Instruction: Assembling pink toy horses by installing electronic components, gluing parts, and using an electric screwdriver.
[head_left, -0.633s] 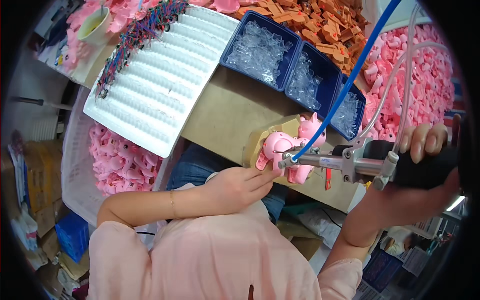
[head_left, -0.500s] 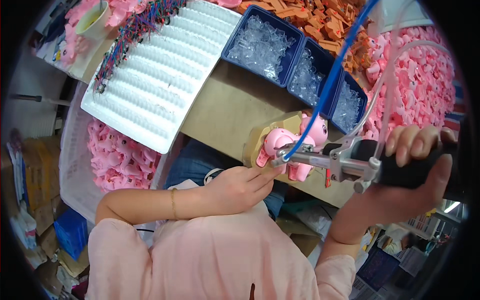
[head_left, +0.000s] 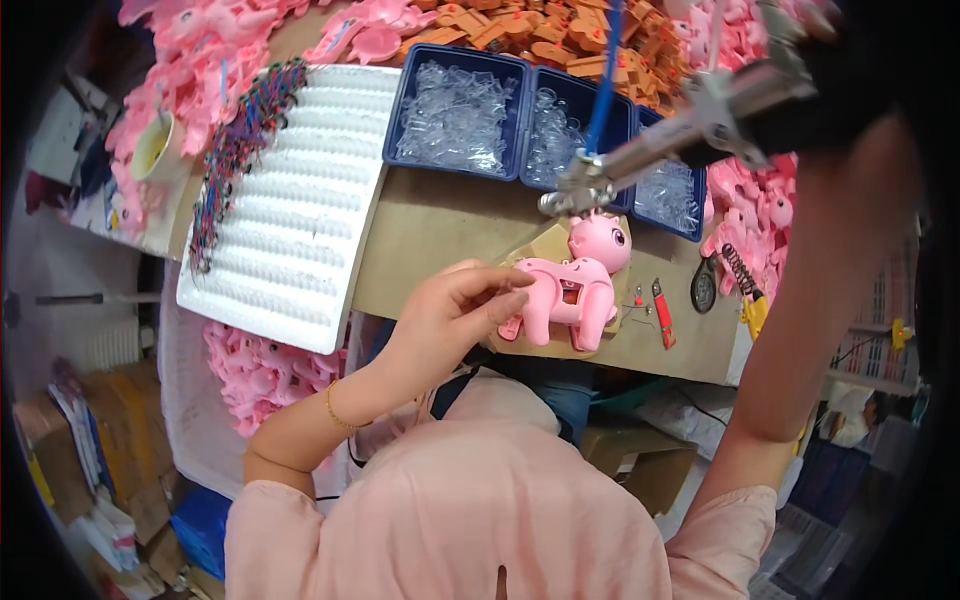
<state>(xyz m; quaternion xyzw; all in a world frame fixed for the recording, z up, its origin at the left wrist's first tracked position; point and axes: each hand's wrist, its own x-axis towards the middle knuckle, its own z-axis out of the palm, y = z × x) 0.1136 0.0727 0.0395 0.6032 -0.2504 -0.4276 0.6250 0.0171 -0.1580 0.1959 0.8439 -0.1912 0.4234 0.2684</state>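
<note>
Straight to the containers: at twelve o'clock, a large navy bin (head_left: pixel 450 172), heaped with clear plastic pieces. Towards one, a middle navy bin (head_left: pixel 620 120), loaded with more of the same; round at two, a small navy bin (head_left: pixel 668 228), clear pieces again. Over at ten, a ridged white foam tray (head_left: pixel 300 220), coloured wires (head_left: pixel 225 160) tangled along its outer edge, and farther out a pale cup (head_left: pixel 170 160) with something yellowish inside. Down at eight, a translucent plastic crate (head_left: pixel 190 430), full of pink toy parts (head_left: pixel 265 375).

Now the hands! Left hand (head_left: pixel 450 310), fingers bent and drawn in towards the thumb, tips right at the nine-o'clock end of the pink pony toy (head_left: pixel 570 270); cannot tell about contact, or about anything small pinched there. The toy itself just off centre towards three, set on a tan fixture (head_left: pixel 548 240), head pointing to one, rectangular opening in its side. Right hand (head_left: pixel 882 140) out at two, blurred, wrapped around the black grip of a pneumatic tool (head_left: pixel 670 135), metal nose near the toy's head.
</note>
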